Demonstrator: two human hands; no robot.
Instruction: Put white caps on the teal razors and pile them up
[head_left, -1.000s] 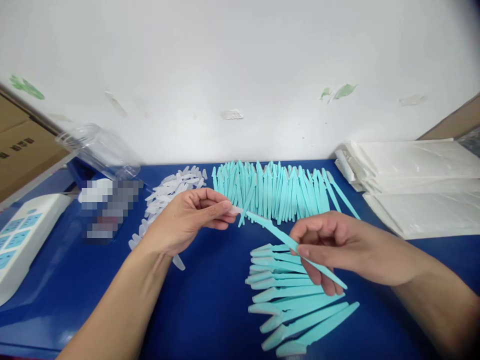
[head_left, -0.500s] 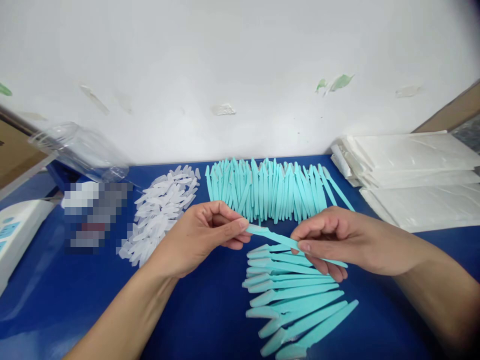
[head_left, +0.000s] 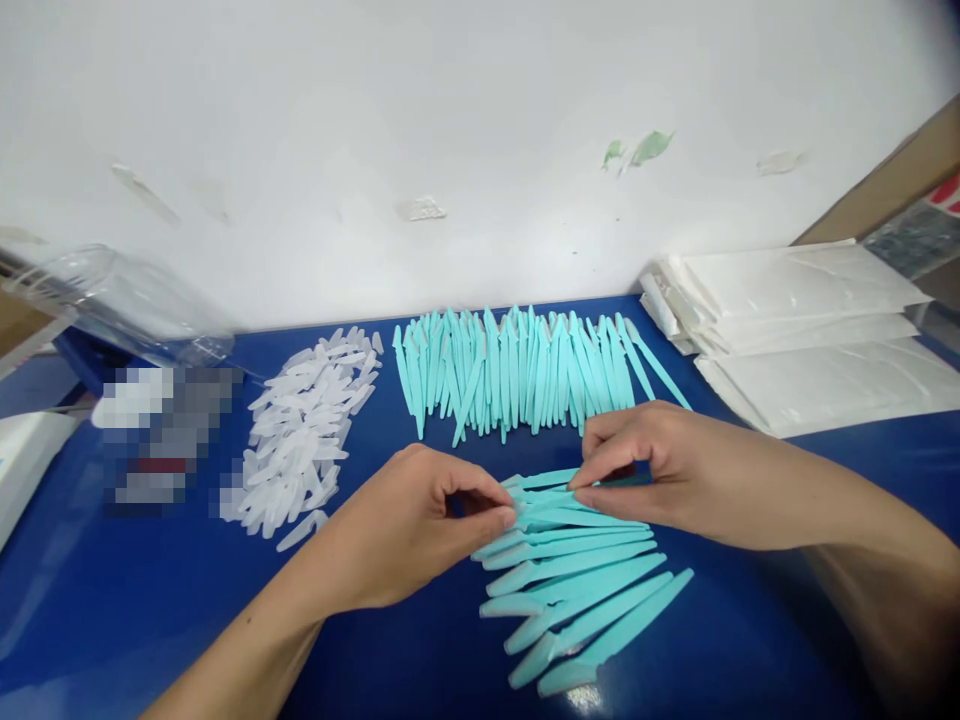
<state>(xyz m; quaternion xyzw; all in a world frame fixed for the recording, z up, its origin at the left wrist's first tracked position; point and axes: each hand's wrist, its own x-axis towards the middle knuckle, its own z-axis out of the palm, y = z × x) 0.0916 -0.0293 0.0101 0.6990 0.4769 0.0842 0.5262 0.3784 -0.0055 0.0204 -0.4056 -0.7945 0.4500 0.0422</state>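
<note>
A turquoise eyebrow razor (head_left: 546,497) lies low over the near group of razors, pinched at both ends. My left hand (head_left: 431,525) is closed on its blade end with thumb and forefinger. Farther along, my right hand (head_left: 660,475) pinches the handle. Beneath and in front of my hands, several capped eyebrow razors (head_left: 607,585) lie fanned out with handles to the right. The held razor overlaps this group, so its exact outline is hard to separate. To the left of my left hand is a heap of translucent blade caps (head_left: 307,430).
Behind my hands stretches a long row of turquoise razors (head_left: 517,370). White plastic packets (head_left: 810,290) are stacked at the right. A clear plastic jar (head_left: 142,310) lies on its side at left, near a white device (head_left: 30,460). The pale wall (head_left: 480,130) bounds the blue table (head_left: 405,660).
Both hands have lowered the razor from mid-air onto the near group. My left hand has come nearer and down. The view has shifted slightly, moving the background leftward.
</note>
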